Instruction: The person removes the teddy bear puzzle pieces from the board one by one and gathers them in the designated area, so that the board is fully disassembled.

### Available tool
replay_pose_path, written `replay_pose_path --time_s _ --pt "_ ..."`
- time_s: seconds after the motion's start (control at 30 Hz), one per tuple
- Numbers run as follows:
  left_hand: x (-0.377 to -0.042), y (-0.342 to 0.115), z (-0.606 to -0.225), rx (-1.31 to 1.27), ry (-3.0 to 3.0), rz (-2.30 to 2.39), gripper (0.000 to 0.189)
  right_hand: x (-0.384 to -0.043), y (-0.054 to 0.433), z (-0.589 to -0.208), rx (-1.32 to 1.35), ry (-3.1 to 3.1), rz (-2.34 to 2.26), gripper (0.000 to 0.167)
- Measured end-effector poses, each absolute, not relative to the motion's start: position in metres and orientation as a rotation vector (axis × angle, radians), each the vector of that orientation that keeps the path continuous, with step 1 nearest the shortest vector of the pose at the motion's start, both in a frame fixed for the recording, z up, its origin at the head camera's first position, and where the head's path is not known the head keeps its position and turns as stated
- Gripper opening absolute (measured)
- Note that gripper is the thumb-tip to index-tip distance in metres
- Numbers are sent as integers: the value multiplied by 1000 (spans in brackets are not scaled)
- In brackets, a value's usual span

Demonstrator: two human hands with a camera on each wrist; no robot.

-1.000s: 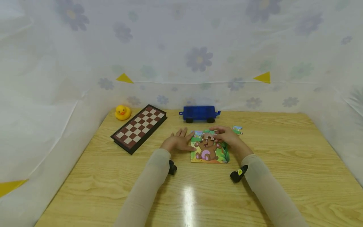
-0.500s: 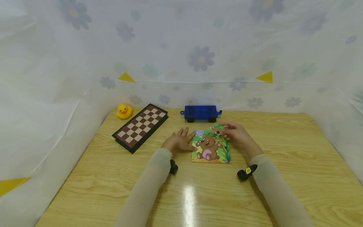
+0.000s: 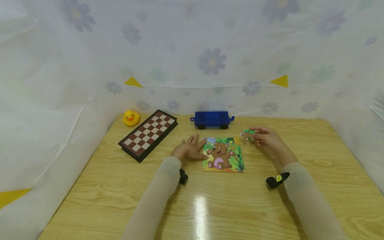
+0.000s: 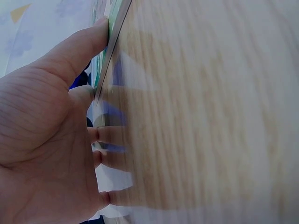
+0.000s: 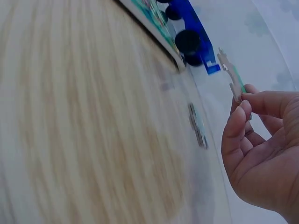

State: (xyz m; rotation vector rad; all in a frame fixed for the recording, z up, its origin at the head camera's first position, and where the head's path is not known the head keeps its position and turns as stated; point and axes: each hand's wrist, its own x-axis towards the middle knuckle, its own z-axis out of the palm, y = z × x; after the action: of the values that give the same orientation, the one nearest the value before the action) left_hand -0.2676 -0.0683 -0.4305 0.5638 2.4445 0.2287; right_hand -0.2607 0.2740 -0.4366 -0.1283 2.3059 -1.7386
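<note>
A bear jigsaw puzzle point(image 3: 223, 160) lies flat on the table in the head view. My left hand point(image 3: 190, 149) rests at its left side with fingers spread; the left wrist view shows the thumb point(image 4: 88, 44) and index finger touching the puzzle's edge. To the right of the puzzle, my right hand point(image 3: 271, 141) pinches a brown and green puzzle piece point(image 3: 247, 135) between thumb and fingers, raised off the table. In the right wrist view, another puzzle piece point(image 5: 198, 126) lies on the table below that hand; the hand and held piece hide it in the head view.
A blue toy wagon point(image 3: 211, 119) stands behind the puzzle. At the back left are a folded chessboard point(image 3: 148, 135) and a yellow rubber duck point(image 3: 131, 118). A flowered white cloth point(image 3: 180, 50) hangs round the wooden table point(image 3: 120, 193).
My right hand has carried the pinched puzzle piece to the right, from above the bear's head to beyond the puzzle's right edge. The left hand has stayed in place.
</note>
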Motion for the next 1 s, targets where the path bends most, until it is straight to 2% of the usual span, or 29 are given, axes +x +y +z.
replay_pose_path --time_s 0.23,0.47,0.6,0.77,1.0 --pt "-268 -69 -430 567 2440 227 88 -258 303 -439 -66 2354 -1704 40" --pt "-268 -70 -431 570 2438 232 87 -262 332 -447 18 2397 -1622 41" --pt "-268 -70 -432 566 2438 224 87 -266 344 -451 46 2373 -1626 32" --pt "-268 -69 -432 569 2440 219 87 -267 350 -452 45 2337 -1655 23" --pt "-269 -69 -432 569 2437 219 87 -267 348 -450 73 2357 -1615 24"
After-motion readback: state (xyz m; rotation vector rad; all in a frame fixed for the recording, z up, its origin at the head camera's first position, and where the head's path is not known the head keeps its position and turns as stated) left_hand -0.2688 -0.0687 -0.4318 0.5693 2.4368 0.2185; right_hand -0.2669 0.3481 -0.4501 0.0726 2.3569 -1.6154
